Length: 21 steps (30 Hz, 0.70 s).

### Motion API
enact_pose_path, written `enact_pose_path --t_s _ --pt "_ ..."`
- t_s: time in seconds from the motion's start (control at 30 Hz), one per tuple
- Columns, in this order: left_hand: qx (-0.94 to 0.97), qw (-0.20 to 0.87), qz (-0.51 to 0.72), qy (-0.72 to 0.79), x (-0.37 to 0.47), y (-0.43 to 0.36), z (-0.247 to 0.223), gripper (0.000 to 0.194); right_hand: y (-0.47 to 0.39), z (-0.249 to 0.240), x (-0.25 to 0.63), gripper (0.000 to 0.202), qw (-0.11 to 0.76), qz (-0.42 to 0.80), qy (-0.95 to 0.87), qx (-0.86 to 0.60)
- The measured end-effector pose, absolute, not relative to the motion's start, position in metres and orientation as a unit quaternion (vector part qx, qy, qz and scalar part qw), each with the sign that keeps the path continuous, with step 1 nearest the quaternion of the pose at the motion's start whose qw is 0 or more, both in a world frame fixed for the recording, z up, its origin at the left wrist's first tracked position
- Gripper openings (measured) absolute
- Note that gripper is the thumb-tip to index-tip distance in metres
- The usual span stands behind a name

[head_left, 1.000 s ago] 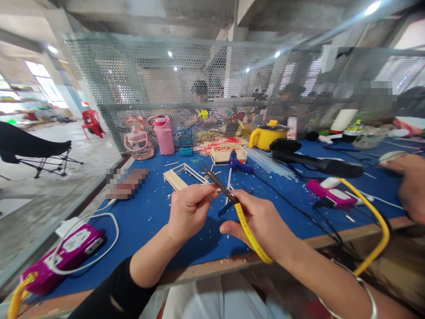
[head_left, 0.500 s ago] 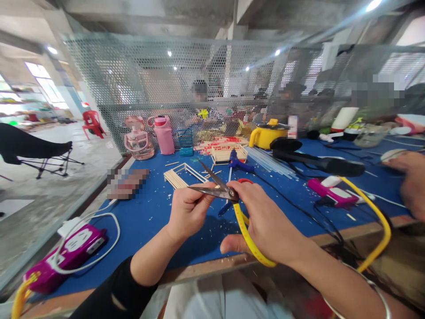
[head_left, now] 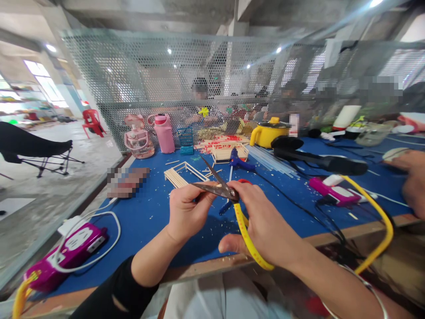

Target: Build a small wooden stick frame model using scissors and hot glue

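My right hand [head_left: 274, 226] holds a pair of scissors [head_left: 223, 190] by its yellow-wrapped handles, with the dark blades spread apart. The thumb is stretched out below the handle loop. Beside the blades, my left hand [head_left: 186, 210] is closed in a pinch, thumb against fingers; what it grips is mostly hidden, with only a tiny pale bit by the lower blade. Just beyond lies a small frame of wooden sticks [head_left: 175, 178] on the blue table [head_left: 146, 235]. Farther back is a second stick piece [head_left: 229, 154], next to a blue glue gun [head_left: 241, 163].
A pink bottle [head_left: 164, 135], a yellow pot [head_left: 267, 135] and clear glue sticks [head_left: 270, 160] line the back, before a perforated screen. Purple power strips [head_left: 71, 250] with cables lie at both sides. Another person's hand [head_left: 410, 170] is at the right edge.
The scissor blades stay spread, with only a slight shift of the lower blade and of my right thumb. My left hand stays nearly still.
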<state>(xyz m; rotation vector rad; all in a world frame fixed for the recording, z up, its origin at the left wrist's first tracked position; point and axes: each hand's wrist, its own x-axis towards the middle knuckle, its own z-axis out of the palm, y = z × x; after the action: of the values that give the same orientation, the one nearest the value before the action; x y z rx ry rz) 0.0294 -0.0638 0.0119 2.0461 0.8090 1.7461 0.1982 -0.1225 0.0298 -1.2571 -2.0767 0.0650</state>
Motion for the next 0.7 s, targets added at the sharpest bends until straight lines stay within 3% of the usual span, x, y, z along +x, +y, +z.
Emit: enact_pose_path --t_s 0.27,0.7 --pt "0.748 0.256 0.563 0.240 0.0291 -0.0602 0.0151 0.023 -0.1184 0.0267 0.1990 0.101 0.334 -0.020 -0.790 -0.513" --pt "0.704 0.289 0.600 0.245 0.0320 -0.0625 0.0128 0.017 -0.1195 0.0330 0.1998 0.096 0.351 0.021 -0.809 -0.470"
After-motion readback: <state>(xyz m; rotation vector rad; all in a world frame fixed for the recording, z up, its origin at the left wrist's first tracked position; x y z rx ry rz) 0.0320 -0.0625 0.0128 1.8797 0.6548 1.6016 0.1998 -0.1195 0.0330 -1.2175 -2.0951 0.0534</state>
